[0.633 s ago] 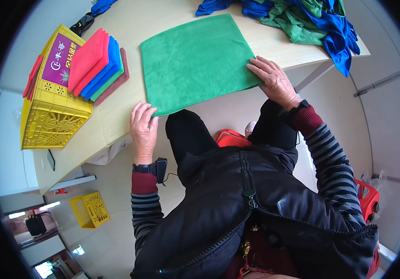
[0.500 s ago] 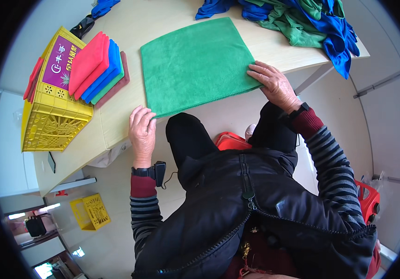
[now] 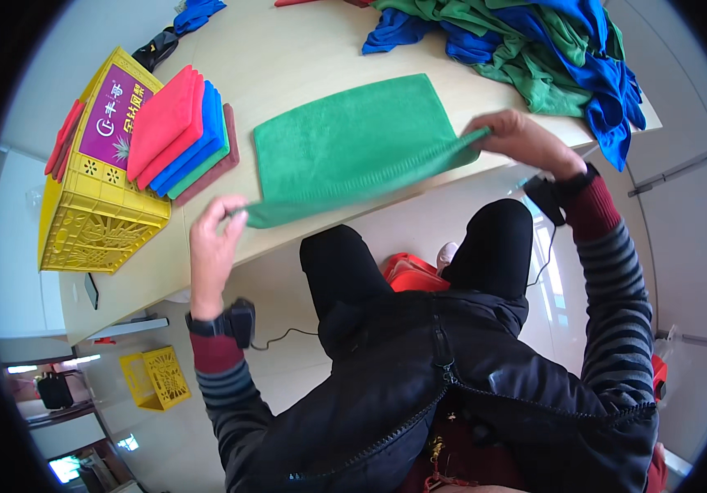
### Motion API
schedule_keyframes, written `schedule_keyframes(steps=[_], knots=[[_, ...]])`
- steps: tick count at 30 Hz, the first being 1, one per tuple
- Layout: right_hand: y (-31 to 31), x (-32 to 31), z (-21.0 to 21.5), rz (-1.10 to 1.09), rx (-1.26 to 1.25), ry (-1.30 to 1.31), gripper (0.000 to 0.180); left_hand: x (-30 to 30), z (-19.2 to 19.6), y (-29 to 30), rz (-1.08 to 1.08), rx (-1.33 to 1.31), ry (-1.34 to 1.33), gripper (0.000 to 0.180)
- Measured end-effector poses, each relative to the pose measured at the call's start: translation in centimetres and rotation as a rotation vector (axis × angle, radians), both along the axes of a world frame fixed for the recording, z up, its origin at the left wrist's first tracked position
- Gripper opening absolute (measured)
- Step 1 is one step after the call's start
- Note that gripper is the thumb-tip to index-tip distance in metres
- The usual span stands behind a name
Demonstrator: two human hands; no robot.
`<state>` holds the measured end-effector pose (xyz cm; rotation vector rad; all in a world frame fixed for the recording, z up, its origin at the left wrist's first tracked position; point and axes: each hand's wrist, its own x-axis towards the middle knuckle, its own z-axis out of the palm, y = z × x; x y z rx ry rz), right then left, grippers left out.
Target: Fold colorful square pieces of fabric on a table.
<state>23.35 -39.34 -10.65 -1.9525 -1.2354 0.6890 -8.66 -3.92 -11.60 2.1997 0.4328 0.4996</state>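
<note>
A green towel (image 3: 353,135) lies on the table before me, its near edge lifted and folding back over itself. My left hand (image 3: 215,246) pinches the near left corner between thumb and fingers. At the near right corner, my right hand (image 3: 526,141) grips the same edge, its fingers curled round the cloth. The raised edge between the hands is a little blurred by motion. To the left of the towel stands a neat stack of folded towels (image 3: 174,123) in red, blue, green and brown.
A yellow plastic crate (image 3: 107,230) stands beside the stack, with red cloth at its far side. Rumpled blue and green towels (image 3: 526,57) are heaped at the back right, hanging over the table edge. Another yellow crate (image 3: 156,378) is on the floor. A phone (image 3: 91,291) lies at the table's left.
Both hands have taken hold of the green towel's near corners and lifted that edge, folding it up and away from me. The towel lay flat before. My view has shifted slightly.
</note>
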Motion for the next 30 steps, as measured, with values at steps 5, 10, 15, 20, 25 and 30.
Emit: schedule_keyframes(steps=[5,10,15,20,25,30], knots=[[7.6,7.4,-1.8,-0.146,0.016,0.073,0.021,9.3,-4.3,8.0,0.084,0.301,-0.145,0.011],[11.6,10.4,-7.3,-0.344,-0.048,0.055,0.03,14.2,-8.1,8.5,0.286,0.603,-0.023,0.014],[11.2,10.5,-8.2,-0.466,-0.013,0.126,0.033,14.5,-9.0,8.9,0.349,0.586,0.127,0.021],[8.6,6.5,-7.2,-0.569,-0.005,0.165,0.041,12.1,-9.5,8.5,0.332,0.355,0.11,0.034],[5.0,2.7,-8.3,-0.631,0.137,0.193,0.044,7.7,-10.2,4.8,0.26,-0.012,-0.058,0.054],[3.8,-0.9,-7.9,-0.634,0.309,0.384,0.041,5.1,-10.1,0.6,0.26,-0.224,-0.203,0.057]])
